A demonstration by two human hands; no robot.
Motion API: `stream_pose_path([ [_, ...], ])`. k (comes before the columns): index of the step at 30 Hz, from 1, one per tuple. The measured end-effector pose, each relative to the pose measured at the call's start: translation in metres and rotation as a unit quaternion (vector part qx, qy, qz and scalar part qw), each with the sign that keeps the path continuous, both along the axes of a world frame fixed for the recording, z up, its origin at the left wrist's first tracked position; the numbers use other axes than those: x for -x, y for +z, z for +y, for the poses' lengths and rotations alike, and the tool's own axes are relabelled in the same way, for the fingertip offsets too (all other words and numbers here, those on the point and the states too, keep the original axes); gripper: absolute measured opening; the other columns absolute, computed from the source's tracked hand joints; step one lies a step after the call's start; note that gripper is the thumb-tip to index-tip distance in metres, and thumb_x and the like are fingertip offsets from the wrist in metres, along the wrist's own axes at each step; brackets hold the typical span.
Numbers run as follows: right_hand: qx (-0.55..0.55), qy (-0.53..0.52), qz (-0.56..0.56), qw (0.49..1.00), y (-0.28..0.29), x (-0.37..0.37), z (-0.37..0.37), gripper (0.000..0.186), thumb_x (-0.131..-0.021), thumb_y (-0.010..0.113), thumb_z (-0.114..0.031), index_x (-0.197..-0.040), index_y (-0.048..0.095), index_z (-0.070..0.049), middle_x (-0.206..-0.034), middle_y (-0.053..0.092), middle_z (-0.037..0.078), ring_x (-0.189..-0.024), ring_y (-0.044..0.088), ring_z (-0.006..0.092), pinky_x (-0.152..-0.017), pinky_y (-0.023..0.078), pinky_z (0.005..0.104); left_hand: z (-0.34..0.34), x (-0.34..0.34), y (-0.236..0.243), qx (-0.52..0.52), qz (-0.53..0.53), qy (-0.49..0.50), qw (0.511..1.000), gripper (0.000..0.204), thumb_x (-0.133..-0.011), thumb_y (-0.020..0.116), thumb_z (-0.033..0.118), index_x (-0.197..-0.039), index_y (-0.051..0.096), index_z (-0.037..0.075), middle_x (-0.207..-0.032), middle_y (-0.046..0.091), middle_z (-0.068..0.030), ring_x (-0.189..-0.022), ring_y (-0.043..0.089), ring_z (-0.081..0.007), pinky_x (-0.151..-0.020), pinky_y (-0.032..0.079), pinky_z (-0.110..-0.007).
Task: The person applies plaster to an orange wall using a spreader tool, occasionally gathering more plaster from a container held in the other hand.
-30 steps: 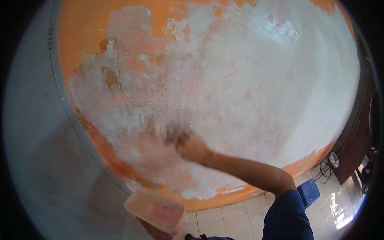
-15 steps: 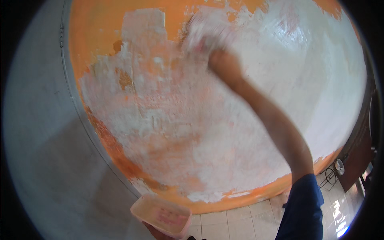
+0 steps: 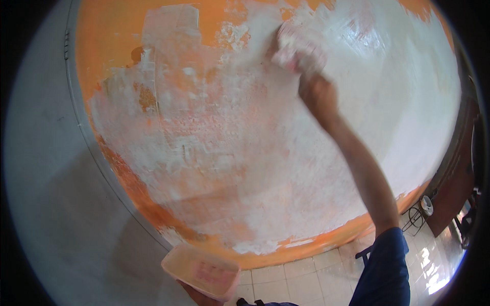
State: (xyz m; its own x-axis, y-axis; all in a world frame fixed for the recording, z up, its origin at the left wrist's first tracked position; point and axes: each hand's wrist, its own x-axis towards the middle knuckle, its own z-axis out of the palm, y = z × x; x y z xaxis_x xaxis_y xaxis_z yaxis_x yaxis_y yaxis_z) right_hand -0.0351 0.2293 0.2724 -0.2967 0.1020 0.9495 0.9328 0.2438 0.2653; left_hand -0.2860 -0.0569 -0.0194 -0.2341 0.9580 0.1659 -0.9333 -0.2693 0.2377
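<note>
My right hand [image 3: 319, 94] is closed round the handle of a broad putty knife [image 3: 300, 50], smeared with white and pink filler. The knife's wide end lies at the upper middle of the orange wall [image 3: 112, 35], much of which bears a patchy white coat [image 3: 306, 168]. Low on the left, my left hand [image 3: 196, 295] supports a pale pink rectangular plastic tub [image 3: 176, 273] from below; its fingers are mostly hidden under it. Some pinkish paste [image 3: 214, 273] shows on the tub's inside.
A grey wall or panel [image 3: 46, 214] with a thin cable [image 3: 87, 137] along its edge stands on the left. Pale floor tiles [image 3: 301, 280] run below. At the lower right are a dark wire stand [image 3: 414, 219], a small white container [image 3: 426, 205] and a brown board [image 3: 451, 204].
My right hand has swept the putty knife to the right and slightly down across the wall. The view has shifted a little; the tub stays in my left hand.
</note>
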Motion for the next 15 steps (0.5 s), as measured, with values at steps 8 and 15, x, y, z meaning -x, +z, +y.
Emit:
stream_pose_path([
  [8, 0.347, 0.318, 0.001, 0.882, -0.326, 0.097, -0.106, 0.047, -0.072, 0.045, 0.004, -0.119, 0.046, 0.001, -0.115, 0.052, 0.019, -0.098, 0.055, 0.0295, -0.087, 0.043, 0.0354, 0.003, -0.004, -0.007, 0.083, -0.019, -0.015, 0.996, 0.073, -0.074, 0.048, 0.062, -0.129, 0.036, 0.016, -0.126, 0.043, -0.0099, -0.114, 0.041, -0.0315, -0.094, 0.032, -0.052],
  [15, 0.512, 0.499, 0.675, 0.185, -0.287, 0.028, -0.156, 0.026, -0.074, 0.053, -0.001, -0.099, 0.054, 0.003, -0.089, 0.060, 0.010, -0.080, 0.060, 0.0184, -0.074, 0.051, 0.0316, 0.000, -0.022, -0.032, 0.117, -0.027, 0.064, 0.991, 0.060, -0.087, 0.033, 0.055, -0.130, 0.032, 0.014, -0.126, 0.042, -0.0070, -0.109, 0.046, -0.0277, -0.093, 0.036, -0.046],
])
